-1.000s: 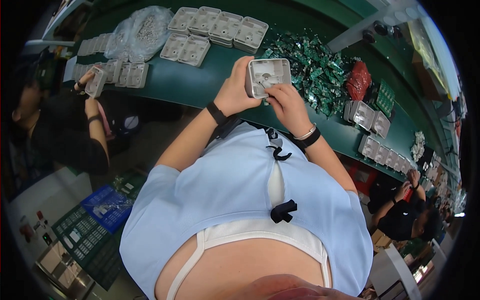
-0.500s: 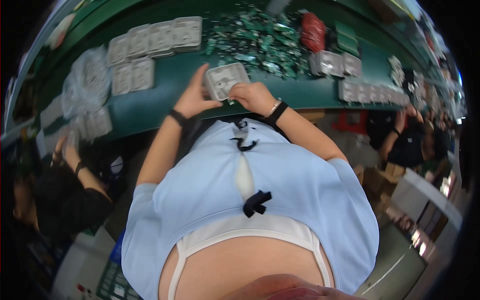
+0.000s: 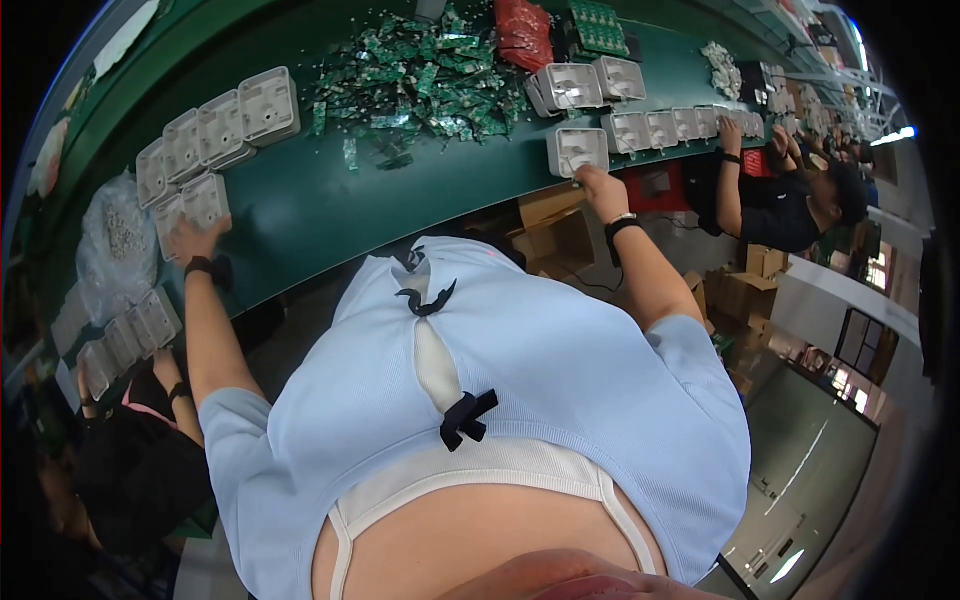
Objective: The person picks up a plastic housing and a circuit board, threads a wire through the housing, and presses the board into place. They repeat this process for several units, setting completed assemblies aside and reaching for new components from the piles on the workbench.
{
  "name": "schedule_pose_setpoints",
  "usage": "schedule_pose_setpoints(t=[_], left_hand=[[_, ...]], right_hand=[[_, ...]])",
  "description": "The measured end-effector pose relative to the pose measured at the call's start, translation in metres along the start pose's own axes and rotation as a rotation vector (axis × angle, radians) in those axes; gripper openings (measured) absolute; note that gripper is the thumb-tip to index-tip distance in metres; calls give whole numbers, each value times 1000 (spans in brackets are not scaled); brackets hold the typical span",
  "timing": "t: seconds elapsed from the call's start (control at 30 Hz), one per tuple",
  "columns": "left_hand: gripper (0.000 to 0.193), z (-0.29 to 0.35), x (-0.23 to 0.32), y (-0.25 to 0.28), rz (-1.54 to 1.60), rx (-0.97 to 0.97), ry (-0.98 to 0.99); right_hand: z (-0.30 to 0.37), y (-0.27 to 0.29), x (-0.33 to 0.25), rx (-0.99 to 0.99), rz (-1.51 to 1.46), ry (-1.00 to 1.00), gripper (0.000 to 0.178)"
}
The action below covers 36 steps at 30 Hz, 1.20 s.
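My left hand (image 3: 196,240) reaches to the left rows of white plastic housings, its thumb and fingers around the near end of one shallow box-shaped housing (image 3: 206,196). A neighbouring housing (image 3: 168,222) lies beside it, partly covered by my fingers. Off to the right, my right hand (image 3: 603,193) pinches the near edge of another white housing (image 3: 578,150), which rests on the green table with its hollow side up. Its inside holds moulded shapes and what looks like a thin wire. Any small part between my right fingertips is too small to make out.
A heap of small green circuit boards (image 3: 420,85) covers the table's back middle. Behind are a red bag (image 3: 523,35) and green board panels (image 3: 597,28). More housings (image 3: 690,124) line the right edge. A clear bag (image 3: 120,240) lies left. Co-workers (image 3: 790,205) sit on both sides.
The housing has gone from between my hands to the table's right, beside the row there. My left hand has moved left to the other housings. The view has shifted to the right.
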<state>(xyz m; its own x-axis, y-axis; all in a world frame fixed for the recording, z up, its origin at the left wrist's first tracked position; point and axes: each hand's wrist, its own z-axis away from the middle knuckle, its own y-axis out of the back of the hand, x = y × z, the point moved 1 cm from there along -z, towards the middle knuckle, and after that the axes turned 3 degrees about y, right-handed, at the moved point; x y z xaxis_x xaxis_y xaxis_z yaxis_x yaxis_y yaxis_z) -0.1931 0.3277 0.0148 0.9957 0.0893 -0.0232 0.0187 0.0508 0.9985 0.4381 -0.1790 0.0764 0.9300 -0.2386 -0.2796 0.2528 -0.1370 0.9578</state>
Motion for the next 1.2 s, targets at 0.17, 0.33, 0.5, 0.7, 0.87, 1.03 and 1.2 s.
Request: schedule_pose_setpoints(t=[0.17,0.33,0.5,0.7,0.87,1.03,1.2], left_hand=[[111,-11,0,-5,3,-264,3],[102,-3,22,-7,10,-236,38],[90,20,11,9,101,-255,-17],[81,120,45,25,230,-113,-109],[80,207,76,28,220,-99,-239],[78,248,120,40,184,-201,-297],[78,259,139,29,165,-267,-263]], right_hand=[[-8,-13,41,-72,65,-146,19],[-5,-27,76,-229,138,-242,19],[-7,-31,83,-176,102,-245,20],[-5,-30,59,93,97,-294,26],[-40,-30,2,250,-195,-226,25],[-127,-48,-35,328,-730,-446,31],[-184,-47,-39,-95,-591,-474,31]])
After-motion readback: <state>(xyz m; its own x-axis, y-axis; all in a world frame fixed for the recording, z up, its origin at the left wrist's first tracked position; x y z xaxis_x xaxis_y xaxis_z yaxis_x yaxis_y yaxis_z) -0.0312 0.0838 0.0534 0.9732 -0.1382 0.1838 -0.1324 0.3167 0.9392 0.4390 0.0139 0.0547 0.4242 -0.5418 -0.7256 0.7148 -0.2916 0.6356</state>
